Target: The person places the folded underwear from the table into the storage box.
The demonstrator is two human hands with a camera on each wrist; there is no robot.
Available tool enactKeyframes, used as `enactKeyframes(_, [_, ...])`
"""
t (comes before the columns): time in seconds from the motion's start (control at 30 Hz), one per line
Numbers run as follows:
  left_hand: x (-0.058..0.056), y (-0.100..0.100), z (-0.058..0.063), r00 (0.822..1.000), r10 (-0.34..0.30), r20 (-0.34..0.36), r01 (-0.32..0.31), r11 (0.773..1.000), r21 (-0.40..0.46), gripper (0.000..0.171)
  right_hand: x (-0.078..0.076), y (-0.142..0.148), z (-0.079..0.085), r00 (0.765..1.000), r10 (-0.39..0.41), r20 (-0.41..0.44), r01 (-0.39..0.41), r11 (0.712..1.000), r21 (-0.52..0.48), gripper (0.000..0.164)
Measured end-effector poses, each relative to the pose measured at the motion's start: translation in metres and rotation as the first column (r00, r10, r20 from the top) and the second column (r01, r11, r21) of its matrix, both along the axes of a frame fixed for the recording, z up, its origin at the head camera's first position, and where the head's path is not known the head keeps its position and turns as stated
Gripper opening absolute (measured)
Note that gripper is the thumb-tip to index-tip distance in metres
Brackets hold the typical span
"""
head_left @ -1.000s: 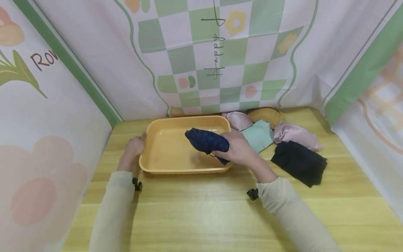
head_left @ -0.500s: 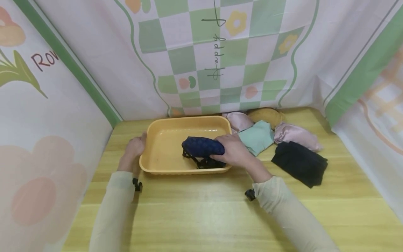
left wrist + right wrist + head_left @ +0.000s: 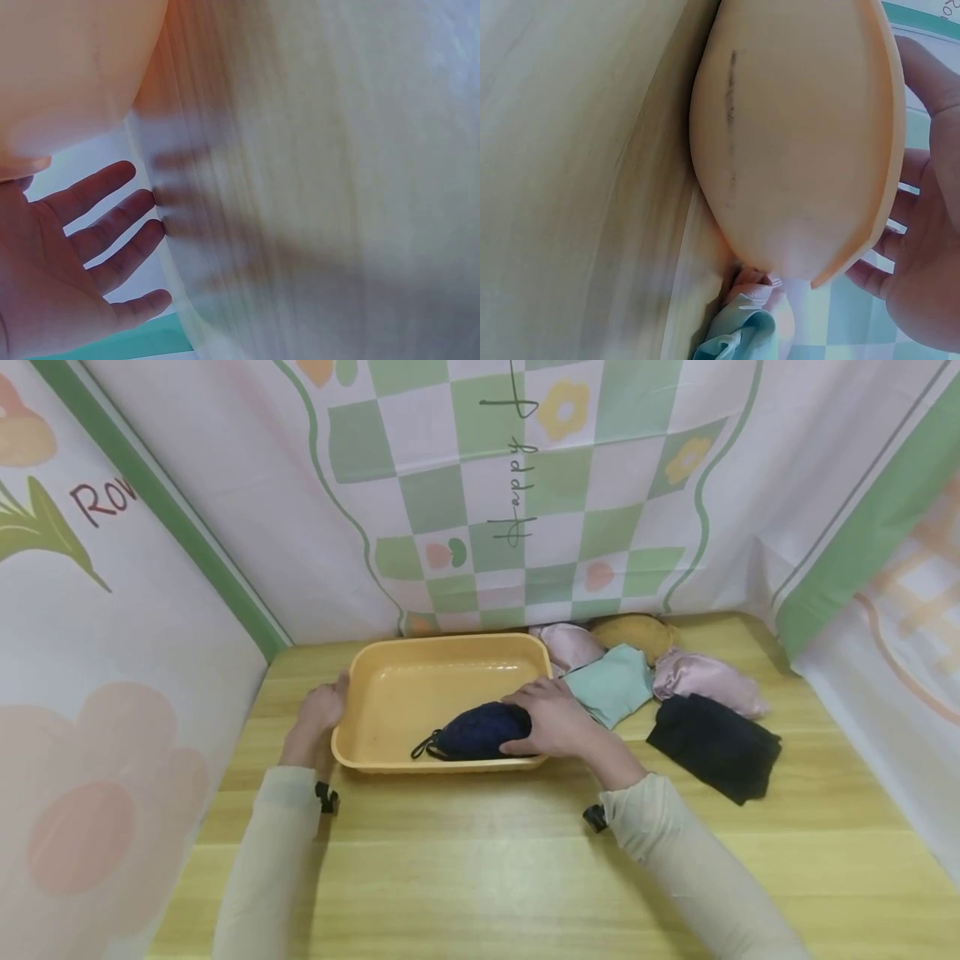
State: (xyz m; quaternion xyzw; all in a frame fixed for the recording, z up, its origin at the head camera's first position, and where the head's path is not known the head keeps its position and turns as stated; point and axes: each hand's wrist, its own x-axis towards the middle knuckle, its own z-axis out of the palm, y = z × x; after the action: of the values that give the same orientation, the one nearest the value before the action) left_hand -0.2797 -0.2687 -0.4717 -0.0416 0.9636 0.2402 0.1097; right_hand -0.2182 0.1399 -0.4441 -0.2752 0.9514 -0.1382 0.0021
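In the head view, a shallow orange-yellow tray (image 3: 397,710) sits on the table with a dark-blue padded cloth bundle (image 3: 480,731) along its near side. A black cord loop sticks out from the bundle's left end. My right hand (image 3: 551,714) reaches over the tray's right rim and holds the bundle's right end between thumb and fingers. The right wrist view shows those fingers (image 3: 874,277) beyond the rim, the bundle hidden there. At the tray's left end is my left hand (image 3: 322,706), fingers (image 3: 120,225) straight and spread in the left wrist view, its thumb partly hidden at the rim.
Right of the tray lie a mint cloth piece (image 3: 611,685), two pink satin pieces (image 3: 570,647), a mustard one (image 3: 633,635) and a black one (image 3: 712,747). Printed cloth walls (image 3: 487,585) enclose the wooden table (image 3: 465,860) at the back and sides.
My right hand has lowered the dark-blue bundle from above the tray onto its near side. The bundle has turned, its cord loop now at the left. My left hand has stayed put.
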Motion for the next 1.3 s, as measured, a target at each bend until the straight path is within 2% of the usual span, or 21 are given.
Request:
enactKeyframes(0.27, [-0.002, 0.0, 0.001, 1.0, 0.011, 0.007, -0.011, 1.0, 0.007, 0.091, 0.002, 0.009, 0.006, 0.999, -0.017, 0.029, 0.019, 0.996, -0.084, 0.072])
enactKeyframes(0.6, [-0.002, -0.001, 0.001, 1.0, 0.006, 0.013, -0.006, 1.0, 0.002, 0.091, 0.004, 0.021, 0.008, 0.999, -0.037, 0.025, 0.041, 0.985, -0.167, 0.068])
enactKeyframes(1.0, [0.0, -0.001, 0.0, 1.0, 0.009, 0.018, -0.009, 1.0, 0.002, 0.089, 0.013, 0.034, 0.008, 0.99, -0.076, 0.115, 0.111, 0.936, -0.335, 0.061])
enactKeyframes(1.3, [0.0, -0.001, -0.001, 1.0, 0.011, 0.016, -0.011, 1.0, 0.014, 0.09, 0.014, 0.041, 0.008, 0.978, -0.11, 0.175, 0.17, 0.909, -0.38, 0.059])
